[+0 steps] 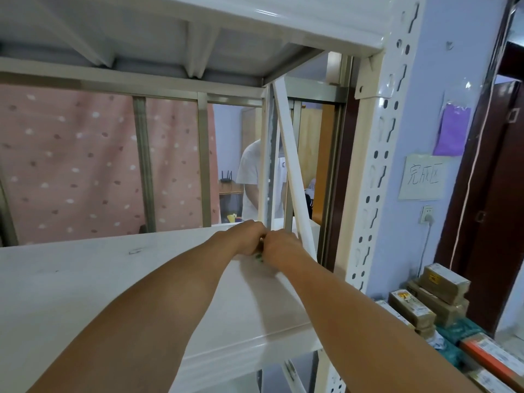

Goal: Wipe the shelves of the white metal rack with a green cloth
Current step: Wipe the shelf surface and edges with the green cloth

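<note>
The white metal rack fills the view; its shelf (113, 279) lies flat before me and its perforated upright (377, 165) rises at the right. Both my arms reach over the shelf to its far right corner. My left hand (248, 236) and my right hand (279, 246) are side by side there, knuckles up, fingers curled. Only a small bit of the green cloth (258, 257) shows between and under them; the rest is hidden. Both hands seem to grip it, just before a white diagonal brace (292, 165).
Another shelf (198, 32) hangs overhead. Behind the rack are a pink dotted curtain (71, 165) and a person in a white shirt (249, 177). Cardboard boxes (431, 296) are stacked at the right by a lilac wall with a paper sign (424, 177).
</note>
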{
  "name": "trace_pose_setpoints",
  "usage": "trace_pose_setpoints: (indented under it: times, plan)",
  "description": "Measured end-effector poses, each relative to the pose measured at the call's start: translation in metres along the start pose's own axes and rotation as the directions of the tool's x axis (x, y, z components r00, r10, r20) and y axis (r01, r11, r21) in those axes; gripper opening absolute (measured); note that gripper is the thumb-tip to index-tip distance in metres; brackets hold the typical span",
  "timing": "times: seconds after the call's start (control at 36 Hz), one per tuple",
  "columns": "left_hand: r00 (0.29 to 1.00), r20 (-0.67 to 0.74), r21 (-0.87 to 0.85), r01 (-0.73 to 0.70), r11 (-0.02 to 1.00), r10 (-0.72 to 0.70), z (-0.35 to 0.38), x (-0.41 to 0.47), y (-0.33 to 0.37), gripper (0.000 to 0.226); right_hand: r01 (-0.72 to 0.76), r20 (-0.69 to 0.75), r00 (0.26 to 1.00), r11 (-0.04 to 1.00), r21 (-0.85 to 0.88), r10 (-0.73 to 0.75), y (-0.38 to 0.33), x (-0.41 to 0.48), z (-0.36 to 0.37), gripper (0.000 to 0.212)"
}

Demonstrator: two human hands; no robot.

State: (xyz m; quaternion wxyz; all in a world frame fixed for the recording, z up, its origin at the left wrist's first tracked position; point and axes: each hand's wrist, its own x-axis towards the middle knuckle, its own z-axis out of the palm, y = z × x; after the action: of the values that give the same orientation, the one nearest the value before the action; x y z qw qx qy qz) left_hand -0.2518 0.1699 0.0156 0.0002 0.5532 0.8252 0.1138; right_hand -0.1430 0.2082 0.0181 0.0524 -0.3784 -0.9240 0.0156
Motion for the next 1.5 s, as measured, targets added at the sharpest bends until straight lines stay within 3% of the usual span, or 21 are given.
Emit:
trace_pose_setpoints:
  times: [0.17, 0.25, 0.39, 0.53, 0.58, 0.67, 0.75, 0.86, 0.94, 1.08, 1.22, 1.33, 1.42, 1.5]
  plan:
    - [0.998, -0.039, 0.063, -0.037, 0.997, 0.040, 0.007, 0.005, -0.009, 0.018, -0.092, 0.037, 0.996, 0.955, 0.283, 0.085, -0.007, 0.020, 0.014, 0.039]
    - [0.998, -0.065, 0.068, -0.020, 0.998, 0.024, 0.011, 0.012, -0.020, 0.018, -0.056, 0.025, 0.998, 0.926, 0.373, 0.050, -0.003, 0.028, 0.022, 0.034]
    - [0.988, -0.143, 0.170, -0.035, 0.985, 0.060, 0.010, 0.029, -0.041, 0.017, 0.011, 0.017, 1.000, 0.920, 0.391, -0.020, 0.001, 0.036, 0.022, 0.028]
    - [0.970, -0.213, 0.328, -0.039, 0.944, 0.114, 0.008, 0.040, -0.055, 0.025, -0.063, 0.003, 0.998, 0.912, 0.405, 0.067, 0.002, 0.049, 0.011, 0.026]
    - [0.967, -0.229, 0.360, -0.026, 0.933, 0.115, 0.004, 0.038, -0.054, 0.026, -0.024, -0.004, 1.000, 0.939, 0.344, 0.027, 0.005, 0.054, 0.014, 0.028]
    - [0.960, -0.270, 0.277, 0.005, 0.961, 0.073, 0.004, 0.041, -0.056, 0.028, 0.054, -0.002, 0.998, 0.945, 0.323, -0.056, 0.007, 0.057, 0.023, 0.035]
    - [0.966, -0.258, 0.006, 0.014, 1.000, -0.012, 0.006, 0.044, -0.055, 0.023, 0.150, 0.028, 0.985, 0.919, 0.366, -0.172, 0.006, 0.059, 0.027, 0.045]
    - [0.981, -0.191, -0.197, 0.009, 0.980, -0.047, 0.012, 0.037, -0.042, 0.027, 0.148, 0.054, 0.983, 0.929, 0.339, -0.176, 0.003, 0.064, 0.027, 0.044]
    - [0.996, -0.091, -0.180, 0.002, 0.984, -0.019, 0.017, 0.027, -0.039, 0.037, 0.146, 0.089, 0.979, 0.936, 0.319, -0.183, 0.002, 0.065, 0.024, 0.041]
    - [0.997, -0.004, -0.108, 0.081, 0.991, -0.082, 0.015, 0.026, -0.048, 0.036, 0.138, 0.114, 0.976, 0.930, 0.341, -0.186, 0.004, 0.067, 0.023, 0.044]
    - [0.991, -0.079, -0.141, 0.099, 0.985, -0.111, 0.013, 0.027, -0.050, 0.028, 0.072, 0.116, 0.985, 0.919, 0.387, -0.126, 0.004, 0.073, 0.020, 0.038]
    - [0.966, -0.169, -0.068, 0.186, 0.980, -0.195, 0.009, 0.029, -0.043, 0.022, 0.125, 0.104, 0.981, 0.946, 0.298, -0.162, -0.001, 0.074, 0.021, 0.042]
    - [0.944, -0.246, -0.138, 0.189, 0.972, -0.218, 0.010, 0.030, -0.031, 0.027, 0.134, 0.091, 0.983, 0.965, 0.227, -0.158, -0.002, 0.072, 0.025, 0.041]
    - [0.965, -0.146, -0.196, 0.185, 0.963, -0.216, 0.016, 0.030, -0.023, 0.033, 0.151, 0.071, 0.982, 0.949, 0.276, -0.177, 0.001, 0.070, 0.030, 0.041]
